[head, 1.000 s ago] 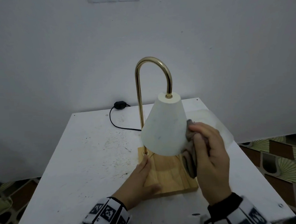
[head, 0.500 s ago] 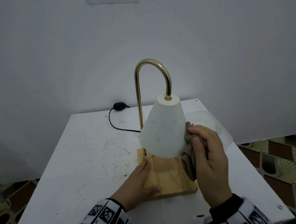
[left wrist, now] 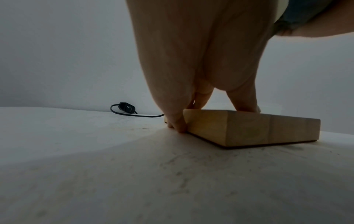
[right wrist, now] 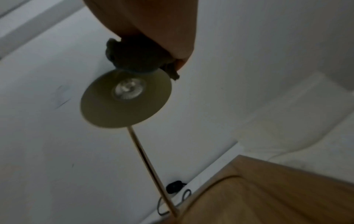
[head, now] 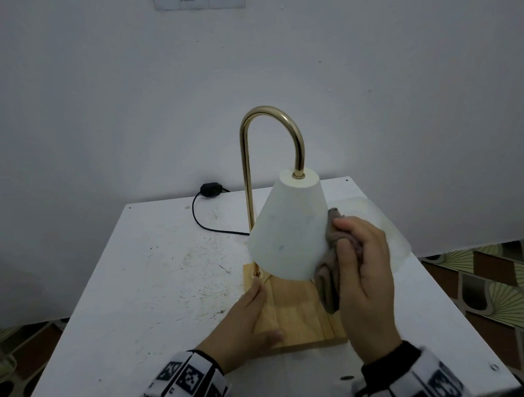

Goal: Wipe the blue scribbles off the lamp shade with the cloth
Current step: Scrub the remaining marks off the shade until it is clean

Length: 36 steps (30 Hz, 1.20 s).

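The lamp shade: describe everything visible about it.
The lamp shade is a plain white cone, matte, narrow at the top and wide at its open bottom. It hangs mouth down from a curved brass tube above the wooden base, slightly tilted. Faint bluish specks remain on its front. The right wrist view looks up into it: a pale inside and a bulb. The right hand presses a grey-brown cloth against its right side; nothing else touches it.

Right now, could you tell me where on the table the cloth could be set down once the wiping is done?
The table is bare left of the base, between the cord and the left hand. Right of the base it is crowded: the right hand holds the cloth against the shade.
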Tool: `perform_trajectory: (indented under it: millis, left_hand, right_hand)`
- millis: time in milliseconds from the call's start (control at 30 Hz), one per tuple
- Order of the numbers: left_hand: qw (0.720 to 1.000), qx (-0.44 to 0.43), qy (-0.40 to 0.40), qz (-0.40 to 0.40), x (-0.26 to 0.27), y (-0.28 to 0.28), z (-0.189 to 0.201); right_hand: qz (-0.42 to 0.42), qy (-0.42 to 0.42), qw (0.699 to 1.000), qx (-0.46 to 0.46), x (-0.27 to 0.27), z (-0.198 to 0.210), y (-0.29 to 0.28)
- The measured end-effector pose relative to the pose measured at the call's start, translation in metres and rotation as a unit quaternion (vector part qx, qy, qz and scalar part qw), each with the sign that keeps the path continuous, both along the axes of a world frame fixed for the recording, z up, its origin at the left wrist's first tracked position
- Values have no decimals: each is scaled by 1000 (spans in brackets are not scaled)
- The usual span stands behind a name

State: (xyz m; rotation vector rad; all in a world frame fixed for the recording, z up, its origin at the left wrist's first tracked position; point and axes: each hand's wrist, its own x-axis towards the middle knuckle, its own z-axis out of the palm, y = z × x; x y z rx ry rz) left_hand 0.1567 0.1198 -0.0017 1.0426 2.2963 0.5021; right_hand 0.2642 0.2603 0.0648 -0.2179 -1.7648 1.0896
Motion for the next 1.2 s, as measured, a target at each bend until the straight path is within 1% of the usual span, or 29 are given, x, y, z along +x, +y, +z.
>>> perform_trajectory:
  millis: [67, 100, 167, 267, 333, 433, 500, 533, 633, 700, 767, 867, 1000, 1033, 1067, 1100, 1200]
  left_hand:
    - [1000, 5, -2, 2, 0, -1, 0]
    - [1000, 7, -3, 4, 0, -1, 0]
    - [1000, 8, -4, 7, 1, 0, 1]
    - [1000, -1, 3, 8, 2, 2, 3]
    - [1000, -3, 3, 9, 2, 1, 4]
    - [1000, 1, 3, 4, 1, 1, 3]
    - [1000, -2, 4, 1, 0, 0, 2]
    - [1000, -1, 3, 0, 0, 0, 2]
    - [1000, 2, 2, -2, 0, 0, 4]
    - [1000, -3, 5, -3, 1, -1, 5]
    - [1000, -2, 5, -4, 1, -1, 6]
    - [1000, 8, -2, -1, 0, -1, 6]
    - [1000, 5, 1, -7, 0, -1, 4]
    - [1000, 3, 3, -11, -1, -1, 4]
    - [1000, 1, 4, -16, -2, -2, 4]
    - [1000, 0, 3, -21, -4, -2, 3]
    - [1000, 1, -10, -29, -9, -5, 3]
  right_hand:
    - [33, -4, 997, -70, -3, 7, 9]
    - [44, -1, 995, -87, -4, 12, 11]
    - [45, 12, 996, -72, -5, 24, 8]
    - [24, 32, 999, 17, -6, 32, -7]
    - [1, 18, 996, 87, -6, 26, -18]
    - [-39, -1, 972, 234, -1, 9, -17]
    - [-43, -8, 960, 278, 4, 2, -6]
    - [-44, -8, 961, 271, 5, 2, -2]
    - [-57, 10, 978, 200, 1, 13, 0]
    - [-69, 24, 976, 207, -7, 22, -8]
    - [-89, 22, 957, 275, -14, 26, -16]
    - [-98, -2, 919, 383, -15, 22, -15]
    - [-76, -43, 865, 494, -1, 14, 4]
    - [-65, -51, 858, 506, 3, 13, 10]
    - [-52, -54, 860, 505, 6, 13, 15]
    - [-41, -52, 870, 489, 8, 15, 18]
    - [-33, -29, 916, 398, 5, 24, 19]
